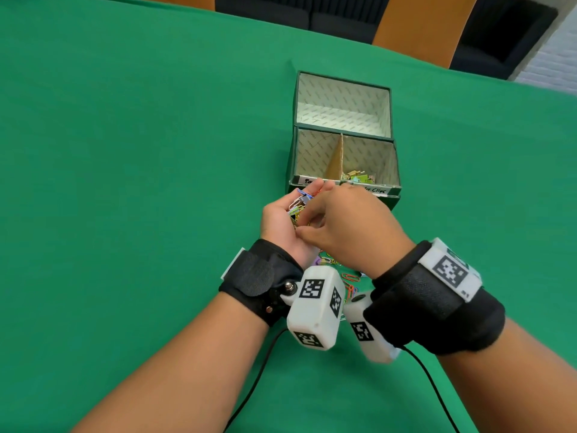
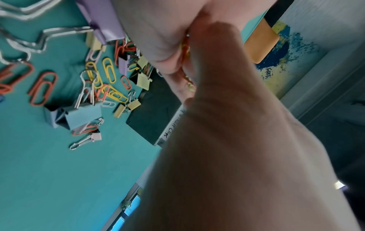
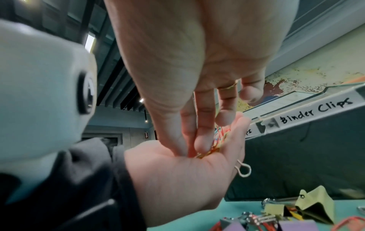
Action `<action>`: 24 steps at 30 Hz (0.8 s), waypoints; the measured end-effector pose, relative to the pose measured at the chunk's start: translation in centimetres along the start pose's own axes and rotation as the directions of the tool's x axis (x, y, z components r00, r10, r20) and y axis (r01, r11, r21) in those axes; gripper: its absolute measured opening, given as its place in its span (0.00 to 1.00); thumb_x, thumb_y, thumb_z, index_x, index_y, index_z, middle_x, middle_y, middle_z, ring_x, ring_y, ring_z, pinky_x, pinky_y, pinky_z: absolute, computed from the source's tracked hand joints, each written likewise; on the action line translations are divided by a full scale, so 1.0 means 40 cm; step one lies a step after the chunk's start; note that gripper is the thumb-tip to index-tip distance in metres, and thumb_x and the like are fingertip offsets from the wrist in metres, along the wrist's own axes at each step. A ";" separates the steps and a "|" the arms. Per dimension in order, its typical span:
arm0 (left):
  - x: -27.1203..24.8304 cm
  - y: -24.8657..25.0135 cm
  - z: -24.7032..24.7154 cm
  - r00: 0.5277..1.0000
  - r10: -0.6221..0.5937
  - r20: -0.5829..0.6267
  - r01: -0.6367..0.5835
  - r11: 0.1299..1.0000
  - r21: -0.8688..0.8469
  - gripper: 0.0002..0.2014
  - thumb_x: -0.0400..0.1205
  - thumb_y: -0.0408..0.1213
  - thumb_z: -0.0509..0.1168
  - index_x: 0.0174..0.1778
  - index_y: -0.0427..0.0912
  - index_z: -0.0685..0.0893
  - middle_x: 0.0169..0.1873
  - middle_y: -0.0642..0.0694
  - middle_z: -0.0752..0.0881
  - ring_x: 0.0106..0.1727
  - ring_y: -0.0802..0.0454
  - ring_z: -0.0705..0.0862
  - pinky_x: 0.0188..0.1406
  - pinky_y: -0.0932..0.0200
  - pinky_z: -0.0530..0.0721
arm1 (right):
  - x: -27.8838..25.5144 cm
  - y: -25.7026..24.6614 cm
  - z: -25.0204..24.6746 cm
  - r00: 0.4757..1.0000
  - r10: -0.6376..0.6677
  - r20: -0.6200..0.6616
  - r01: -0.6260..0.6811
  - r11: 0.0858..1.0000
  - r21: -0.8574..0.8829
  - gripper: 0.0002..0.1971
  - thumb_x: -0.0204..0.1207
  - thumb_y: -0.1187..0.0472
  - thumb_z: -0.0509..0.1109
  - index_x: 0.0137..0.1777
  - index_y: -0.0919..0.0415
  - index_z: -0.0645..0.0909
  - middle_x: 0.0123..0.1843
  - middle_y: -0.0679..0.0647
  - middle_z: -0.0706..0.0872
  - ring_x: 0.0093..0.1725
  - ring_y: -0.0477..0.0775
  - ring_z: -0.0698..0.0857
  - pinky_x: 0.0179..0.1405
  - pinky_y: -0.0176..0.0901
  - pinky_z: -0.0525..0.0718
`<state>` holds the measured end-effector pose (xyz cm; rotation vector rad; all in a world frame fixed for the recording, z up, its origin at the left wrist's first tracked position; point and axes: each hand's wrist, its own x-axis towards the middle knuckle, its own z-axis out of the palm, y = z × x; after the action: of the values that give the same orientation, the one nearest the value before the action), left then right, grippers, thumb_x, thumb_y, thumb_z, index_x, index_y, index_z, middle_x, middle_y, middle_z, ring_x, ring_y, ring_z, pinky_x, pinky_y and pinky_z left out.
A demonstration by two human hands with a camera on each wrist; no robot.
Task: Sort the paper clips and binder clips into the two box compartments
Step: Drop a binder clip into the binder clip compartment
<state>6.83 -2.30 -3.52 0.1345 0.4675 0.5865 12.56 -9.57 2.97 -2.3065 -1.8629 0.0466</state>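
My left hand [image 1: 279,218] is palm up just in front of the box [image 1: 392,200], carrying a small heap of coloured clips [image 1: 298,207] on its palm. Over it my right hand [image 1: 343,220] reaches down, and its thumb and fingertips [image 3: 198,146] pinch a paper clip in that heap [image 3: 215,148]. The box has a cardboard divider [image 1: 338,154]. Its right compartment, labelled "Binder Clips" [image 3: 316,111], holds several binder clips [image 1: 356,176]. The left compartment's floor is hidden behind the front wall. More paper clips and binder clips [image 2: 98,87] lie loose on the table below my hands.
The box lid [image 1: 343,101] stands open behind the compartments. A green cloth [image 1: 140,151] covers the table. The loose pile [image 1: 348,279] sits between my wrists, partly hidden by the wrist cameras. Chairs [image 1: 499,35] stand along the far edge. Cables [image 1: 249,385] trail from both wrists.
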 end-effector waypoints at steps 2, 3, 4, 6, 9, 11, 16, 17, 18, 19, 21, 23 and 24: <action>-0.001 -0.002 0.000 1.000 -0.003 -0.002 0.003 1.000 -0.003 0.14 0.84 0.41 0.58 0.51 0.39 0.87 0.47 0.42 0.90 0.50 0.46 0.87 0.68 0.53 0.78 | -0.006 -0.001 0.006 1.000 0.020 0.000 -0.020 1.000 0.023 0.08 0.69 0.51 0.68 0.43 0.44 0.89 0.40 0.48 0.87 0.45 0.52 0.81 0.51 0.47 0.81; -0.001 -0.002 0.002 1.000 -0.004 -0.001 0.004 1.000 -0.006 0.14 0.84 0.41 0.58 0.51 0.38 0.87 0.47 0.42 0.90 0.50 0.46 0.88 0.67 0.54 0.79 | -0.009 -0.001 0.010 1.000 0.027 0.003 -0.027 0.999 0.031 0.08 0.69 0.51 0.68 0.42 0.44 0.89 0.40 0.48 0.86 0.46 0.51 0.81 0.51 0.48 0.82; -0.002 -0.004 0.002 1.000 -0.004 -0.002 0.004 1.000 -0.010 0.14 0.84 0.41 0.58 0.52 0.38 0.86 0.48 0.41 0.90 0.51 0.46 0.88 0.67 0.53 0.79 | -0.013 -0.002 0.012 0.999 0.033 0.007 -0.034 0.999 0.034 0.07 0.69 0.51 0.68 0.42 0.43 0.88 0.41 0.47 0.86 0.47 0.50 0.81 0.52 0.48 0.82; -0.003 -0.007 0.002 1.000 0.002 0.006 -0.002 1.000 -0.012 0.15 0.85 0.41 0.57 0.53 0.37 0.86 0.48 0.41 0.89 0.52 0.45 0.87 0.70 0.52 0.77 | -0.017 -0.001 0.017 0.999 0.043 0.013 -0.043 0.998 0.036 0.07 0.69 0.50 0.67 0.41 0.42 0.87 0.41 0.46 0.85 0.48 0.49 0.80 0.52 0.48 0.81; -0.005 -0.009 0.005 1.000 0.004 0.019 -0.004 1.000 -0.007 0.15 0.85 0.41 0.56 0.53 0.37 0.85 0.47 0.40 0.89 0.51 0.44 0.87 0.69 0.51 0.78 | -0.019 0.003 0.018 0.998 0.070 0.002 -0.070 0.994 0.083 0.05 0.68 0.51 0.67 0.38 0.43 0.85 0.40 0.46 0.85 0.46 0.51 0.82 0.50 0.48 0.82; -0.002 -0.008 0.006 1.000 0.006 0.022 -0.005 1.000 -0.019 0.14 0.85 0.40 0.56 0.52 0.36 0.84 0.46 0.39 0.89 0.49 0.44 0.88 0.59 0.52 0.85 | -0.020 0.008 0.015 0.993 0.116 -0.030 -0.110 0.982 0.154 0.04 0.68 0.53 0.68 0.36 0.45 0.84 0.38 0.48 0.86 0.42 0.53 0.83 0.46 0.47 0.84; 0.006 -0.009 0.006 0.999 0.036 0.006 -0.036 0.998 -0.050 0.15 0.86 0.38 0.53 0.52 0.32 0.83 0.44 0.36 0.89 0.44 0.43 0.90 0.49 0.50 0.88 | -0.025 0.018 0.018 0.988 0.150 -0.039 -0.135 0.956 0.259 0.04 0.69 0.54 0.70 0.37 0.49 0.86 0.35 0.47 0.87 0.40 0.51 0.84 0.45 0.48 0.85; 0.006 -0.010 0.006 0.999 0.036 0.006 -0.035 0.998 -0.047 0.16 0.86 0.38 0.53 0.52 0.32 0.83 0.44 0.37 0.89 0.43 0.43 0.90 0.49 0.51 0.88 | -0.026 0.018 0.017 0.990 0.137 -0.016 -0.129 0.958 0.255 0.03 0.69 0.53 0.71 0.37 0.48 0.86 0.36 0.46 0.87 0.41 0.50 0.84 0.45 0.47 0.84; 0.006 -0.009 0.006 0.999 0.035 0.006 -0.035 0.999 -0.041 0.16 0.86 0.38 0.53 0.52 0.33 0.83 0.45 0.37 0.89 0.43 0.44 0.91 0.50 0.52 0.87 | -0.027 0.017 0.017 0.992 0.123 0.005 -0.120 0.965 0.234 0.03 0.70 0.51 0.72 0.38 0.46 0.86 0.37 0.46 0.87 0.43 0.50 0.84 0.46 0.46 0.84; 0.006 -0.009 0.006 0.999 0.035 0.007 -0.035 0.999 -0.038 0.16 0.86 0.38 0.53 0.52 0.33 0.83 0.45 0.37 0.89 0.43 0.45 0.91 0.52 0.53 0.87 | -0.025 0.015 0.017 0.993 0.112 0.022 -0.115 0.974 0.196 0.03 0.70 0.49 0.72 0.40 0.45 0.86 0.38 0.45 0.87 0.44 0.50 0.83 0.46 0.45 0.83; 0.006 -0.011 0.006 0.999 0.032 0.014 -0.032 0.999 -0.039 0.15 0.86 0.38 0.53 0.53 0.34 0.83 0.46 0.38 0.89 0.45 0.44 0.90 0.53 0.53 0.86 | -0.020 0.015 0.016 0.995 0.100 0.029 -0.103 0.987 0.121 0.03 0.71 0.49 0.71 0.42 0.43 0.86 0.39 0.46 0.87 0.44 0.51 0.83 0.45 0.45 0.83; 0.005 -0.013 0.008 0.999 0.027 0.028 -0.026 0.999 -0.035 0.15 0.86 0.39 0.53 0.53 0.34 0.82 0.47 0.37 0.88 0.47 0.44 0.88 0.53 0.52 0.85 | -0.014 0.018 0.016 0.995 0.096 0.018 -0.097 0.989 0.115 0.03 0.71 0.51 0.71 0.40 0.44 0.86 0.37 0.47 0.86 0.43 0.52 0.84 0.45 0.46 0.84; 0.004 -0.012 0.009 0.999 0.026 0.029 -0.025 0.999 -0.035 0.15 0.86 0.39 0.53 0.52 0.34 0.82 0.46 0.37 0.87 0.47 0.43 0.88 0.53 0.51 0.85 | -0.013 0.022 0.015 0.995 0.100 0.006 -0.100 0.984 0.147 0.02 0.70 0.52 0.71 0.38 0.45 0.85 0.36 0.47 0.86 0.42 0.51 0.83 0.44 0.46 0.83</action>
<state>7.37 -2.60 -3.37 0.1157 0.4273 0.6171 13.21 -10.18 2.20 -2.2962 -1.6802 0.1892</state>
